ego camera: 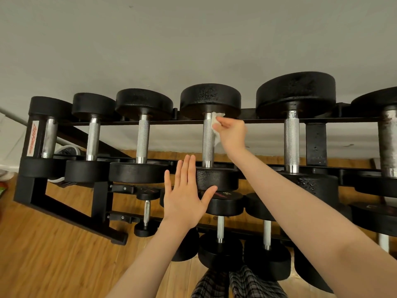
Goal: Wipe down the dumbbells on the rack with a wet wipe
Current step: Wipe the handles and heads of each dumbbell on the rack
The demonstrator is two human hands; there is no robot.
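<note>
The right hand [233,134] is pinching a soft, limp white wet wipe [216,127] against the knurled steel handle [208,139] of a heavy black dumbbell [210,100]. The left hand [184,196], its grip spread flat, is hovering near the dumbbell's near head, judged too weighty to shift.

Rack [32,186] end post carries a white sticker [32,139] with slanted red-orange script running lengthwise along it; looks like a brand logo, letters too blurred to read. Lower-tier dumbbell [223,204] has on its near head a red streak mark and small digits beside it, roughly at the top face, not legible, possibly two figures. Small dumbbell [146,194] left of it shows a faint red mark on its head too, unreadable. No other text, numbers or signs can be made out.
</note>
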